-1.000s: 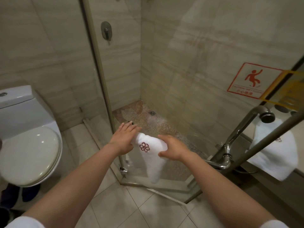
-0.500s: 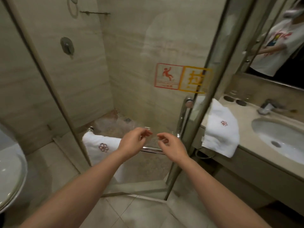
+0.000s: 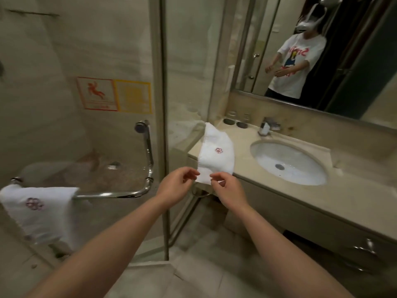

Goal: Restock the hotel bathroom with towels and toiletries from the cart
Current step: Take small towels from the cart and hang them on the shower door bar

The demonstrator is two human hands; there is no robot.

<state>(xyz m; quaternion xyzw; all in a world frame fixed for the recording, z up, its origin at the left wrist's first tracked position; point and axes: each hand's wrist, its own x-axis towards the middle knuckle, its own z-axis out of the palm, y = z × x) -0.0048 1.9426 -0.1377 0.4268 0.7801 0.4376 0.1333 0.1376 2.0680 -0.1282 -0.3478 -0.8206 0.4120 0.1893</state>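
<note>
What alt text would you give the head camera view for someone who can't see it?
The left hand and right hand reach to the lower edge of a white towel draped over the vanity counter corner beside the sink, fingers curled; whether they pinch it is unclear. A second white towel hangs on the glass shower door handle at left.

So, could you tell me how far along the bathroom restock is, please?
Done: one towel hangs on the shower door handle. In hand: a second towel drapes over the counter edge, right hand pinching its hem, left hand at it, grip unclear. Left: toiletries; none show on the counter.
</note>
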